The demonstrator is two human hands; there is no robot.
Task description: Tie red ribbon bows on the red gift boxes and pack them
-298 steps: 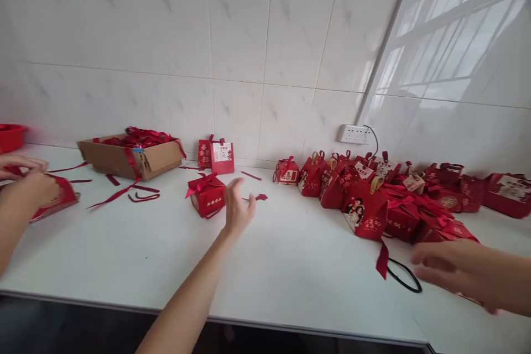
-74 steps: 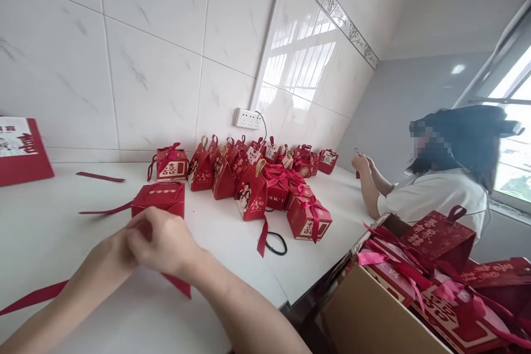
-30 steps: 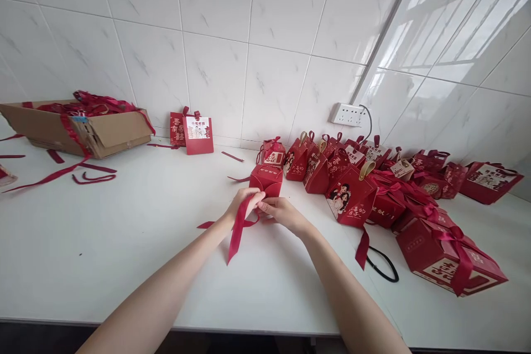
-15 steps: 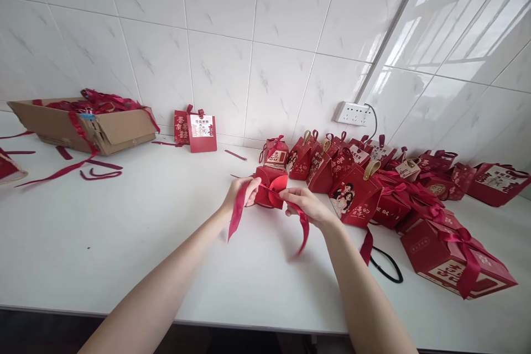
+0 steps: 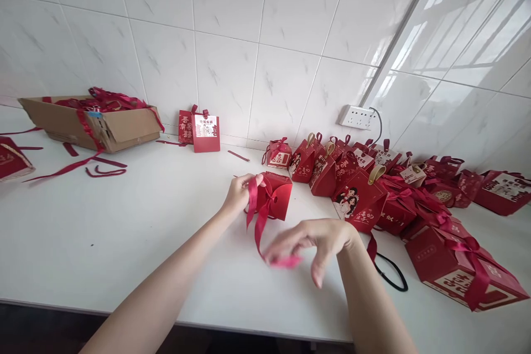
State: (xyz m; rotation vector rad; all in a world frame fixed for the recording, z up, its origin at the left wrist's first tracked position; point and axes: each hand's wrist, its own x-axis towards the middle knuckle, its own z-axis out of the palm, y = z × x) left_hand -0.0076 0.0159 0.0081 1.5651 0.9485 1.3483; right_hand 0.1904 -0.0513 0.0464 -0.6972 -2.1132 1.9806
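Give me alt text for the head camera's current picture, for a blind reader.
A person's left hand pinches a ribbon on a red box; the right hand is open near the ribbon's tail. Gift boxes crowd the right; more ribbons fill a cardboard box at left.

Passable: white tabletop (image 5: 157, 238), open leftward of the left fingers (image 5: 243, 181) toward the cardboard carton (image 5: 135, 126), and nearward of both sets of fingers, between the forearms. Obstructed: directly right of the left fingers, by the red gift box (image 5: 281, 199); between left and right fingers (image 5: 290, 239), by hanging ribbon (image 5: 260, 227), its contact with the latter blurred; beyond the right fingers, by the couple-print box (image 5: 365, 202); farther right, past the wrist, by the black cord loop (image 5: 405, 283) and bow-tied box (image 5: 427, 257).
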